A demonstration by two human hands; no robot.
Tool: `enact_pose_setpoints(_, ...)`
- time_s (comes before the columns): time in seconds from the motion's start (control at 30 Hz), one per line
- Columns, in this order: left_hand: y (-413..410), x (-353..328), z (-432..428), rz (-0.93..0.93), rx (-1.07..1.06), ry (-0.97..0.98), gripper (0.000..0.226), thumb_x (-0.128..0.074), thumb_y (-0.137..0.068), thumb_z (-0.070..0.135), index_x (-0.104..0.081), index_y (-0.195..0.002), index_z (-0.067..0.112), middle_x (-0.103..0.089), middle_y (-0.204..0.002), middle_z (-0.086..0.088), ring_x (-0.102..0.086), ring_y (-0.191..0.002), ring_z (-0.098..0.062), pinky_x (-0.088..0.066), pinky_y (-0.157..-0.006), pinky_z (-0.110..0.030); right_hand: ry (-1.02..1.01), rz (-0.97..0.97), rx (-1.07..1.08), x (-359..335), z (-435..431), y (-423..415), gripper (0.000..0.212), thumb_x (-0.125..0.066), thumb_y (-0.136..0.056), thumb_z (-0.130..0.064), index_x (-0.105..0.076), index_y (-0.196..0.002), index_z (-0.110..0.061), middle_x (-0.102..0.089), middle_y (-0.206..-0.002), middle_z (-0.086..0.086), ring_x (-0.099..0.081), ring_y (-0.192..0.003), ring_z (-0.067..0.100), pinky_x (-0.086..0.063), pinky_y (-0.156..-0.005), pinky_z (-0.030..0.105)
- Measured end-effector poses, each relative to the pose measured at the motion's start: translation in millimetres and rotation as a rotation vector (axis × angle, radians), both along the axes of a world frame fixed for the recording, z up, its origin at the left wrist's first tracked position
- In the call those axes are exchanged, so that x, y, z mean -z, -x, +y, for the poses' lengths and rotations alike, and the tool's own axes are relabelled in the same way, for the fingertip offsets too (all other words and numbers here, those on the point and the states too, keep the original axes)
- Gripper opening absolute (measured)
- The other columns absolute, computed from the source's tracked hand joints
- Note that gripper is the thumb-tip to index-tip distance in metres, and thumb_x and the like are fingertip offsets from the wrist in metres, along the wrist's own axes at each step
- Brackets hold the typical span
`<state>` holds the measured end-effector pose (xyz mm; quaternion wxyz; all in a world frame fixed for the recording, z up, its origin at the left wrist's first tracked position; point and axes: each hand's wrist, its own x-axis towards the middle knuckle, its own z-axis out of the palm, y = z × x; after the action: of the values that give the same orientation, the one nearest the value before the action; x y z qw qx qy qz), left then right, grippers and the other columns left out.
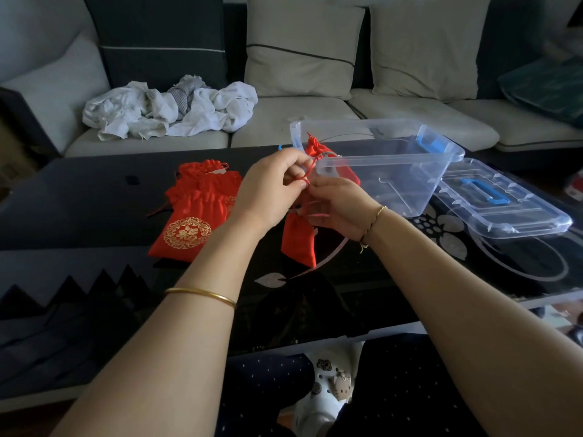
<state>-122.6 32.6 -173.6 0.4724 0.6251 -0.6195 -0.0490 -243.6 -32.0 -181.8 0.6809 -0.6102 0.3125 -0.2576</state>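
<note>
Over the dark glass table, my left hand (271, 187) and my right hand (337, 209) meet and pinch the red drawstring (310, 171) of a small red fabric pouch (298, 241). The pouch hangs below my hands with its lower end on the table. Its neck is hidden behind my fingers. Another red pouch (314, 148) sits inside the clear plastic box (410, 171), at that box's left end. A pile of red pouches with gold embroidery (195, 216) lies to the left of my hands.
The box's clear lid (504, 203) with a blue handle lies flat to the right of the box. Behind the table (79, 197) stands a sofa with crumpled white cloth (170, 108) and cushions. My knees and a white shoe show below the table's near edge.
</note>
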Motion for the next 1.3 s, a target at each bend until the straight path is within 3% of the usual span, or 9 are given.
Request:
enact_pose_setpoints(0.27, 1.0, 1.3, 2.0, -0.054, -0.042, 0.096, 0.029, -0.066, -0.08, 0.005, -0.068, -0.105, 0.018, -0.056, -0.074, 0.02, -0.061, -0.082, -0.009, -0.052, -0.083, -0.034, -0.009, 0.018, -0.095, 0.6, -1.4, 3.8, 0.016, -0.044, -0.096, -0.011, -0.06, -0.091, -0.011, -0.068, -0.081, 0.003, -0.059, -0.063, 0.009, -0.036, -0.063, 0.025)
enact_pose_setpoints(0.47, -1.2, 3.6, 0.5, 0.086, -0.04, 0.014, 0.016, -0.065, -0.083, 0.003, -0.071, -0.095, 0.011, -0.067, -0.086, 0.004, -0.062, -0.076, -0.006, -0.052, -0.077, -0.018, 0.281, 0.2, 0.074, -0.3, -3.2, 5.9, 0.017, -0.048, -0.096, -0.021, -0.061, -0.092, -0.011, -0.068, -0.087, 0.005, -0.066, -0.071, 0.015, -0.054, -0.068, 0.029)
enact_pose_setpoints(0.6, -4.0, 7.7, 2.1, 0.324, -0.018, -0.135, 0.01, -0.059, -0.089, 0.006, -0.067, -0.093, 0.01, -0.069, -0.088, -0.005, -0.065, -0.075, -0.01, -0.051, -0.069, -0.015, 0.339, 0.233, 0.19, -0.9, -2.2, 8.1, 0.022, -0.048, -0.096, -0.022, -0.061, -0.081, -0.012, -0.067, -0.083, 0.005, -0.066, -0.076, 0.017, -0.056, -0.068, 0.026)
enact_pose_setpoints(0.7, -7.4, 11.0, 0.7, 0.459, -0.094, -0.194, 0.012, -0.053, -0.093, 0.01, -0.065, -0.094, 0.007, -0.069, -0.087, -0.005, -0.066, -0.073, -0.01, -0.049, -0.064, -0.017, 0.189, 0.162, 0.262, -0.8, -3.7, 8.1, 0.024, -0.048, -0.095, -0.019, -0.06, -0.076, -0.01, -0.063, -0.073, 0.005, -0.061, -0.065, 0.015, -0.055, -0.065, 0.027)
enact_pose_setpoints(0.8, -12.0, 15.6, -1.7, 0.383, -0.199, -0.22, 0.016, -0.048, -0.096, 0.013, -0.06, -0.092, 0.002, -0.066, -0.081, -0.006, -0.062, -0.065, -0.012, -0.046, -0.056, -0.017, -0.112, -0.053, 0.312, -0.5, -5.7, 6.8, 0.025, -0.048, -0.092, -0.017, -0.056, -0.068, -0.009, -0.054, -0.062, 0.003, -0.051, -0.056, 0.015, -0.045, -0.058, 0.027)
enact_pose_setpoints(0.9, -16.1, 21.5, -4.6, 0.273, -0.254, -0.265, 0.024, -0.044, -0.097, 0.021, -0.054, -0.083, 0.003, -0.066, -0.081, -0.012, -0.063, -0.069, -0.025, -0.054, -0.068, -0.04, -0.43, -0.332, 0.26, 1.0, -6.6, 6.7, 0.038, -0.044, -0.091, -0.018, -0.044, -0.053, -0.015, -0.05, -0.056, -0.001, -0.044, -0.056, 0.011, -0.034, -0.054, 0.02)
enact_pose_setpoints(1.0, -16.6, 22.7, -5.0, 0.243, -0.295, -0.335, 0.032, -0.038, -0.096, 0.028, -0.054, -0.087, 0.002, -0.065, -0.088, -0.018, -0.063, -0.083, -0.037, -0.053, -0.078, -0.053, -0.522, -0.435, 0.293, 3.4, -6.8, 6.3, 0.036, -0.04, -0.094, -0.02, -0.043, -0.059, -0.015, -0.067, -0.068, 0.005, -0.063, -0.058, 0.014, -0.049, -0.052, 0.021)
enact_pose_setpoints(1.17, -15.0, 16.1, -5.3, 0.447, -0.307, -0.4, 0.033, -0.031, -0.1, 0.018, -0.054, -0.114, -0.001, -0.064, -0.082, -0.009, -0.058, -0.064, -0.017, -0.045, -0.058, -0.029, -0.473, -0.325, 0.388, 9.5, -13.3, 8.8, 0.033, -0.039, -0.098, -0.022, -0.046, -0.067, -0.014, -0.047, -0.063, 0.001, -0.046, -0.053, 0.012, -0.042, -0.048, 0.022)
enact_pose_setpoints(1.3, -12.2, 6.8, -3.4, 0.914, -0.215, -0.358, 0.032, -0.03, -0.101, 0.016, -0.054, -0.119, 0.004, -0.067, -0.086, 0.001, -0.061, -0.069, -0.009, -0.041, -0.063, -0.02, -0.453, -0.218, 0.437, 21.2, -19.9, 8.6, 0.035, -0.035, -0.099, -0.021, -0.04, -0.065, -0.016, -0.039, -0.06, 0.0, -0.035, -0.051, 0.012, -0.032, -0.048, 0.021)
